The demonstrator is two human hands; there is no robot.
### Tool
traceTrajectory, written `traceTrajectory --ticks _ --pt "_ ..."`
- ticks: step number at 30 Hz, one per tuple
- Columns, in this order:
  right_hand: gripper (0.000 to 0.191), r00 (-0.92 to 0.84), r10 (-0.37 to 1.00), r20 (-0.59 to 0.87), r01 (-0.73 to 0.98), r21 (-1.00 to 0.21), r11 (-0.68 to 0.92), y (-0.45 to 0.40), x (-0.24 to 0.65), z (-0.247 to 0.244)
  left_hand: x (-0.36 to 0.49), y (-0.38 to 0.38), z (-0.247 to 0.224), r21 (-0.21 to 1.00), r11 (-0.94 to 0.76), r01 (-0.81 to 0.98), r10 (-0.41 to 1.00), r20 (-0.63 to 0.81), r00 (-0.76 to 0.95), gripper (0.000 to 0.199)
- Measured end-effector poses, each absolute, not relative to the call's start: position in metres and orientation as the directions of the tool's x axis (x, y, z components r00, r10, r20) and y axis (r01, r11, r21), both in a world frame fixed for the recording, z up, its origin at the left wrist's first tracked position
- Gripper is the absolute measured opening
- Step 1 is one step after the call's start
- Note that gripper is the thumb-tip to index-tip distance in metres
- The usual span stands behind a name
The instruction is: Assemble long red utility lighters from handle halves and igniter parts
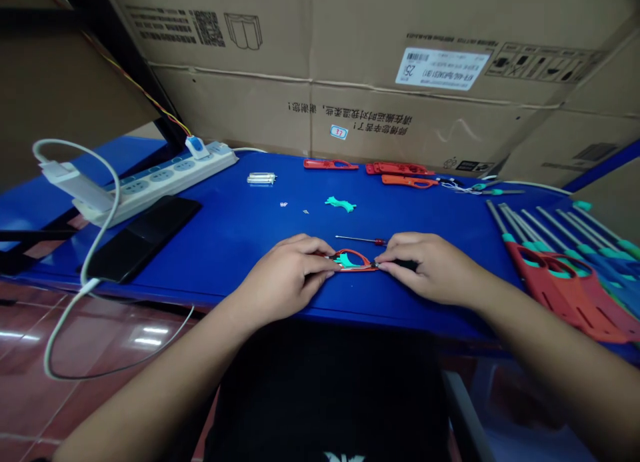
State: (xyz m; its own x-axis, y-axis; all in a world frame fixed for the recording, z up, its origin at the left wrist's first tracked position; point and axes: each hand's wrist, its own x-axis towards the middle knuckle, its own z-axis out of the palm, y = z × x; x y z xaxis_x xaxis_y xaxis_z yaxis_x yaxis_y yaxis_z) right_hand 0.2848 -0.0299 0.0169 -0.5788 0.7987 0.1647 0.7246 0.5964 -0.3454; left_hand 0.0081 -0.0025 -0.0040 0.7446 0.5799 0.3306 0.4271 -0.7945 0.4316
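Note:
My left hand (290,275) is closed, its thumb and fingers pinching one end of an orange-red lighter casing (367,267) with a loop-shaped grip. Inside the casing's loop shows a teal piece (344,260). At the casing's other end, my right hand (425,265) is closed around a small black piece (409,265), whose kind I cannot make out. Its dark tip meets the end of the casing. Just beyond the fingers lies a screwdriver (357,239) with a thin shaft and a red handle, partly hidden by my right hand.
Farther back on the blue table (225,249) lie a teal part (341,204), tiny pieces (284,205), metal cylinders (261,178) and red casings (400,169). Several metal-rodded lighters (565,282) are at right. A power strip (165,179) and black phone (143,239) are at left; cardboard (240,102) stands behind.

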Motion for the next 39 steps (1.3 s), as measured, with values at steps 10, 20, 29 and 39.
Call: traceTrajectory --ticks 10,20,29,39 --pt "0.023 -0.584 0.777 0.235 0.69 -0.359 0.628 -0.031 0.284 0.007 0.034 -0.012 0.011 0.398 -0.783 0.478 0.605 0.31 0.733 0.028" --pt "0.021 -0.55 0.786 0.281 0.663 -0.425 0.616 -0.033 0.286 0.005 0.056 -0.006 -0.003 0.385 -0.816 0.431 0.56 0.341 0.755 0.024" --pt "0.024 -0.578 0.77 0.27 0.659 -0.404 0.635 -0.033 0.282 0.005 0.058 -0.006 -0.006 0.398 -0.813 0.426 0.564 0.354 0.746 0.025" --pt "0.027 -0.585 0.772 0.251 0.659 -0.408 0.632 -0.032 0.284 0.008 0.058 -0.007 -0.006 0.387 -0.821 0.42 0.558 0.383 0.736 0.025"
